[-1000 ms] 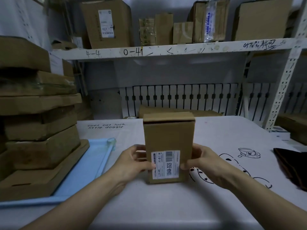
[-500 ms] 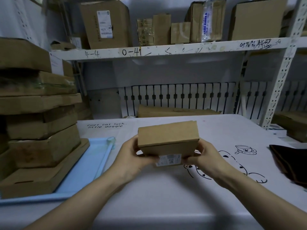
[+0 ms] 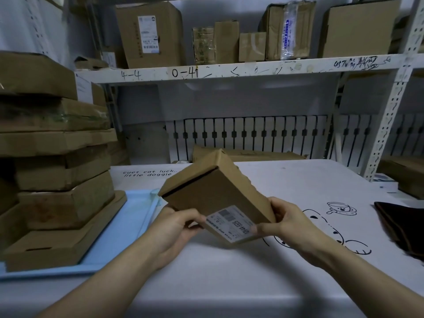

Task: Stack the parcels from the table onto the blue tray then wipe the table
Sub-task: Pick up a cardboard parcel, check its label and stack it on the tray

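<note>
Head view: both hands — left hand (image 3: 175, 228), right hand (image 3: 288, 222) — grip a plain brown cardboard parcel (image 3: 215, 193), tilted above the tabletop (image 3: 229, 267); its white label (image 3: 230, 222) looks upside down, print barely legible.

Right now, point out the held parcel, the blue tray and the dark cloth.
held parcel (image 3: 213, 191): head view, brown top face.
blue tray (image 3: 119, 237): head view, bare floor.
dark cloth (image 3: 403, 226): head view, its middle.

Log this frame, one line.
phase: stacking | both hands hold parcel, lifted, tilted | tray stack left | cloth untouched
</note>
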The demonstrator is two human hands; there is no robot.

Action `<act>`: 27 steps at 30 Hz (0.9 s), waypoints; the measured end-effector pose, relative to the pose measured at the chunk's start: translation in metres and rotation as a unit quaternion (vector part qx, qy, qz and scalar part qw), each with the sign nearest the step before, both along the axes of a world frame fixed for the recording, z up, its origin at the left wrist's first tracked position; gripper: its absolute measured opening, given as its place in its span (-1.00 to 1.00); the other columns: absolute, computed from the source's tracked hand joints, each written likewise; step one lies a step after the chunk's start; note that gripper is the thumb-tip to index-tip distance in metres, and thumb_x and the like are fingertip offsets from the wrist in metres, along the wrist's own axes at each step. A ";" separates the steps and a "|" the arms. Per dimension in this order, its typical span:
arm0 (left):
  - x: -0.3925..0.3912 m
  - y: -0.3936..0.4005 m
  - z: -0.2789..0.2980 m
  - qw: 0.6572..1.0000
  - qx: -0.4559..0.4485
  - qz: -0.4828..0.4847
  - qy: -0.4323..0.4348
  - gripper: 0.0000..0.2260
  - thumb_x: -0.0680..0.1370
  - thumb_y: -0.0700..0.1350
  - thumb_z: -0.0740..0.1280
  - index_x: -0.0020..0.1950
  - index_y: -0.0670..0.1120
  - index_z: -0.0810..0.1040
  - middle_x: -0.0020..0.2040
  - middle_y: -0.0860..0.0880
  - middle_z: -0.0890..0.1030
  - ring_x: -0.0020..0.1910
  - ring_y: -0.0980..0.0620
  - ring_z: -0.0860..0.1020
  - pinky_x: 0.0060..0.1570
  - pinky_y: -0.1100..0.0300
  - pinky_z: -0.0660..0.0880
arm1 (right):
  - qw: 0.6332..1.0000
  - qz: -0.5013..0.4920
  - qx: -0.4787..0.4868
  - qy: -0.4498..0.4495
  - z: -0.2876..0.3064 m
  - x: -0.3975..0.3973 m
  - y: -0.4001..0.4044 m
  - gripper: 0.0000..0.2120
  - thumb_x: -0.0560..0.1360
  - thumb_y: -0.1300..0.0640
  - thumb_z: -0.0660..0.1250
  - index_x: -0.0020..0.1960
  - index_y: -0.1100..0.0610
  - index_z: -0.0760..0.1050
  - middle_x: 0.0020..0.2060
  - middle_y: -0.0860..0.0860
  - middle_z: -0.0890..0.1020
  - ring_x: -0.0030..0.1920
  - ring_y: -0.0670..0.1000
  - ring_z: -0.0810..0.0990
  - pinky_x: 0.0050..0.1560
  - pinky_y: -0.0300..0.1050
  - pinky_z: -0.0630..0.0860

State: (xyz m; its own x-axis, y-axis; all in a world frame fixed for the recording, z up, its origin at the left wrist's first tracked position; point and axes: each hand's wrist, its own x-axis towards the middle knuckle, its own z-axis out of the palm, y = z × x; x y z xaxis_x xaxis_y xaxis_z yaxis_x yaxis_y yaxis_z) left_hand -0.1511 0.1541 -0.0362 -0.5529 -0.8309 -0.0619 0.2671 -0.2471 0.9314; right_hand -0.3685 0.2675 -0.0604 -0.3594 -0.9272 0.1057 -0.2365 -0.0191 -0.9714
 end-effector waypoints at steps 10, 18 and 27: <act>-0.001 0.004 -0.007 0.926 -0.274 0.155 -0.206 -0.79 0.42 -0.22 0.53 -0.10 -0.12 0.50 -0.20 -0.05 0.54 -0.22 0.00 0.50 -0.15 0.29 0.47 | 0.982 -0.141 -0.104 0.076 0.018 0.001 -0.006 -0.58 0.28 0.39 0.54 0.00 0.09 0.48 -0.09 0.01 0.62 -0.12 -0.01 0.56 -0.26 -0.24 0.52; -0.002 0.010 0.010 0.629 -0.693 0.206 -0.286 -0.68 0.36 -0.05 0.49 0.08 -0.01 0.54 0.02 0.06 0.52 0.04 0.00 0.43 0.00 0.16 0.33 | 0.967 -0.170 -0.081 0.174 0.016 0.011 -0.010 -0.55 0.23 0.19 0.59 0.00 -0.08 0.50 -0.07 -0.11 0.47 0.10 0.03 0.45 -0.01 0.11 0.59; -0.016 -0.009 0.008 0.648 -0.670 0.109 -0.346 -0.36 0.35 -0.05 0.51 0.40 0.07 0.43 0.36 0.09 0.43 0.37 0.00 0.34 0.31 0.26 0.09 | 0.966 -0.102 -0.122 0.205 0.025 0.024 -0.002 -0.49 0.26 0.24 0.60 -0.04 -0.20 0.44 -0.11 -0.44 0.43 -0.08 0.04 0.46 -0.01 0.00 0.54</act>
